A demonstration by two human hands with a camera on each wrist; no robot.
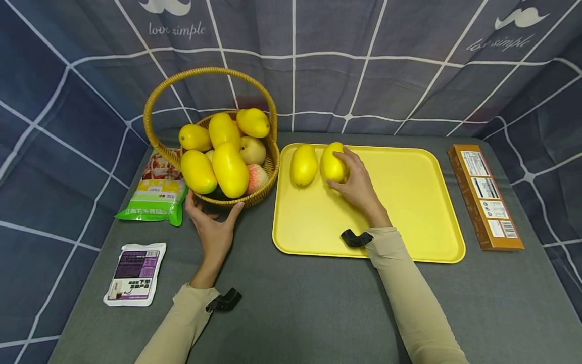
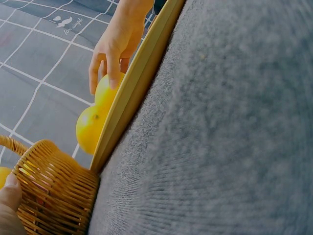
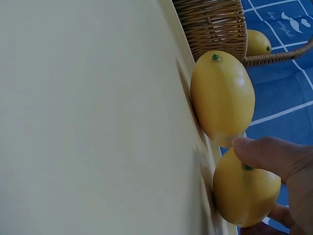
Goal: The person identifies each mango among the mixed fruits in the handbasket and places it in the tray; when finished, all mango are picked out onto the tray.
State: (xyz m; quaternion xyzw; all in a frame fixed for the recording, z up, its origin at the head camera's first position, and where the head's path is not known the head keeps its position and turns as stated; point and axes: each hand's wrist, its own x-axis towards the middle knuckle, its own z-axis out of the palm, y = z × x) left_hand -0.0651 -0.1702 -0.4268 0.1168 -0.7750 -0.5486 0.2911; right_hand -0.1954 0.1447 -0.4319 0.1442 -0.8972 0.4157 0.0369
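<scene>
My right hand (image 1: 361, 188) grips a yellow mango (image 1: 331, 164), thumb on one side and fingers on the other, at the upper left of the yellow tray (image 1: 404, 202). Just left of it a second mango (image 1: 303, 166) lies on the tray; the right wrist view shows this mango (image 3: 222, 98) whole, with a green stem end. My left hand (image 1: 212, 233) holds the near side of a wicker basket (image 1: 271, 174), fingers spread, thumb (image 2: 11, 188) against its wall. Several mangoes (image 1: 230, 169) fill the basket, beside a peach (image 1: 257, 179) and a pale round fruit (image 1: 252, 150).
Left of the basket lies a green-and-yellow food bag (image 1: 156, 194), with a white and purple pouch (image 1: 135, 274) nearer. A brown box (image 1: 485, 197) stands right of the tray. The basket's tall handle (image 1: 209, 71) arches up before a grey checked cloth (image 1: 327, 86).
</scene>
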